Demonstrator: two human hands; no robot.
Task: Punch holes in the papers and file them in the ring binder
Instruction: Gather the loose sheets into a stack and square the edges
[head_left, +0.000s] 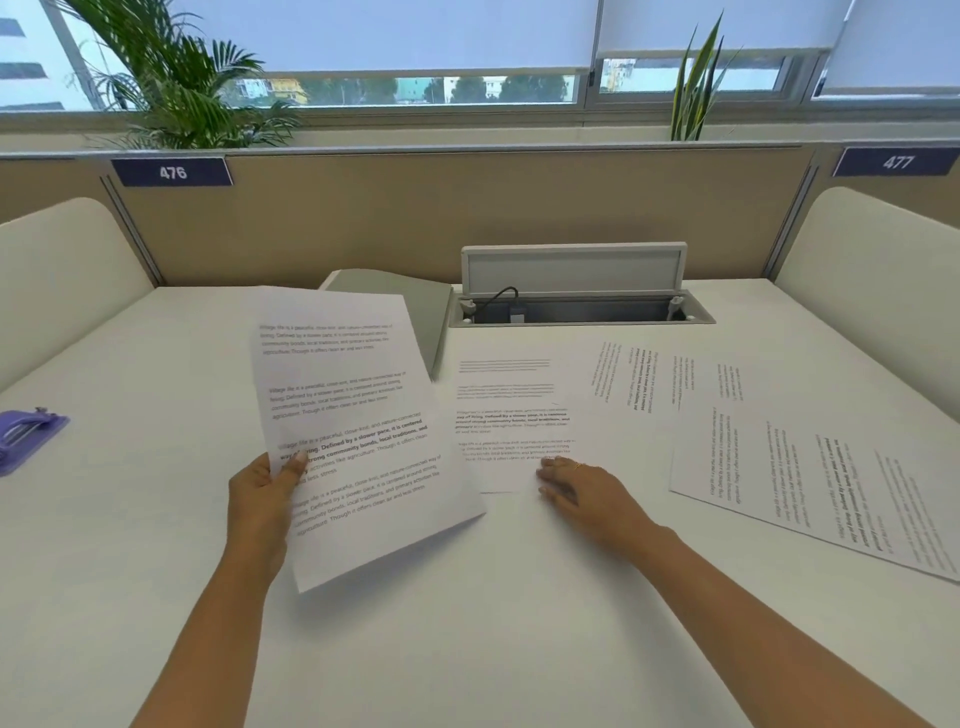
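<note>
1. A person's left hand (265, 499) pinches the lower left edge of a printed sheet (358, 415), thumb on the text. It holds the sheet lifted off the white desk (467, 639), tilted, with the long axis running away from the person and leaning slightly right.
2. The right hand (582, 488) lies with straight fingers on the bottom edge of a second sheet (511, 410), pressing rather than grasping. This sheet lies flat on the desk just right of the lifted one.
3. Further right, more loose pages (810, 467) lie turned sideways and overlapping, the outermost near the desk's right side.
4. The purple hole punch (26, 436) sits at the far left of the desk, well apart from both hands. The left hand is the nearer, with only bare desk between them.
5. A grey folder, apparently the ring binder (410, 306), lies closed at the back, partly hidden behind the lifted sheet and just beside an open cable tray (576, 309).
6. No punched holes can be made out, so the task looks to be at the gathering stage. The scattered pages lie to the right and the punch to the left, so a squared stack would have to cross the bare desk in front of the person.
</note>
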